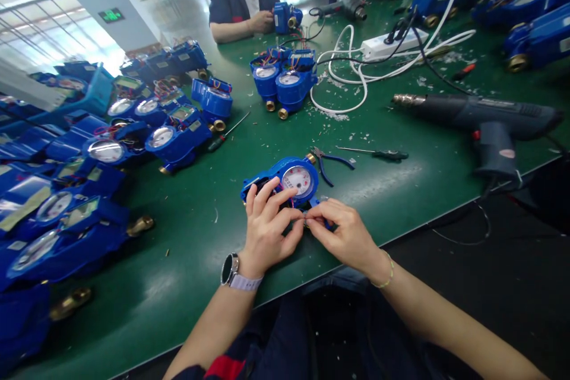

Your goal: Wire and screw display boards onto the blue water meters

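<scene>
A blue water meter (299, 181) with a round white dial lies on the green table before me, its housing open with thin wires showing. My left hand (269, 228) reaches over the open part, some fingers resting on the meter, thumb and index finger pinched. Tip to tip with it, my right hand (341, 228) is also pinched at the meter's near side. Between the fingertips is a thin wire (305, 217), mostly hidden by the fingers. Just beyond the meter lie blue-handled pliers (332, 165) and a screwdriver (376, 152).
Many blue meters (107, 148) crowd the left side; two more (285, 77) stand ahead. A heat gun (485, 119) lies at right, near a white power strip (394, 44) with looping cables. Another screwdriver (229, 130) lies left. Across the table, two people (243, 0) handle meters.
</scene>
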A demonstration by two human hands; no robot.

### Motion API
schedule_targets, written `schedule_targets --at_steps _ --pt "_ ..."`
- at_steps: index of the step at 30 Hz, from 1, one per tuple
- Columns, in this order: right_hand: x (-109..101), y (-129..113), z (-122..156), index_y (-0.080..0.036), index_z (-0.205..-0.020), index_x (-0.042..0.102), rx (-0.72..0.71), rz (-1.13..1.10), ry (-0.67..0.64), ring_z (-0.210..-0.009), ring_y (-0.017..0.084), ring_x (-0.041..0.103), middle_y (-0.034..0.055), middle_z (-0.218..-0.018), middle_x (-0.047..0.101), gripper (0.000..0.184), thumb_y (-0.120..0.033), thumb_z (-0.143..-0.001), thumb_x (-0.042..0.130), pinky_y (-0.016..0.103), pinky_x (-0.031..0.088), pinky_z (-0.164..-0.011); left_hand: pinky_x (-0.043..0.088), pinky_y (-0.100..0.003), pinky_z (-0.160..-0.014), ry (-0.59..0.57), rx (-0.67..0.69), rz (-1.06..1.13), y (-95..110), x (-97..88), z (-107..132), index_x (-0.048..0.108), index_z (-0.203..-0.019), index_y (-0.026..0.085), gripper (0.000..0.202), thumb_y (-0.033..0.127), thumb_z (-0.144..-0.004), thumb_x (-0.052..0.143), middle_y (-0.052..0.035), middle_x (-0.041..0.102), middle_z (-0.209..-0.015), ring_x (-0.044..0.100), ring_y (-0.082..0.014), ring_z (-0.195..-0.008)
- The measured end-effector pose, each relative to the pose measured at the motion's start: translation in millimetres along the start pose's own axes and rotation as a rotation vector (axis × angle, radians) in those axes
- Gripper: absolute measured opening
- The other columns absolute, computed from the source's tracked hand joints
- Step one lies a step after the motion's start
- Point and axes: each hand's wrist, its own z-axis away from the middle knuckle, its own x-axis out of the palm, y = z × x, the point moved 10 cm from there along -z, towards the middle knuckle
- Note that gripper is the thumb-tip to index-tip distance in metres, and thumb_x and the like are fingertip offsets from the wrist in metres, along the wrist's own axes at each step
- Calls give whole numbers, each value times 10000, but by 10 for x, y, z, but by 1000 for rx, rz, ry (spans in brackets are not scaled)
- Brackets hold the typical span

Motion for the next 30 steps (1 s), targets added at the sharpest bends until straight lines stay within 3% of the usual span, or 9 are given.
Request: schedule_targets --at_steps 30 --pt "-70 92 55 -181 -773 596 88 -16 36 -629 136 527 -6 -679 574 120 -109 -826 517 272 387 -610 183 -562 -1191 -15 33 57 8 -8 -18 685 -822 262 64 222 -856 648 -23 696 -1179 455 -276 -1343"
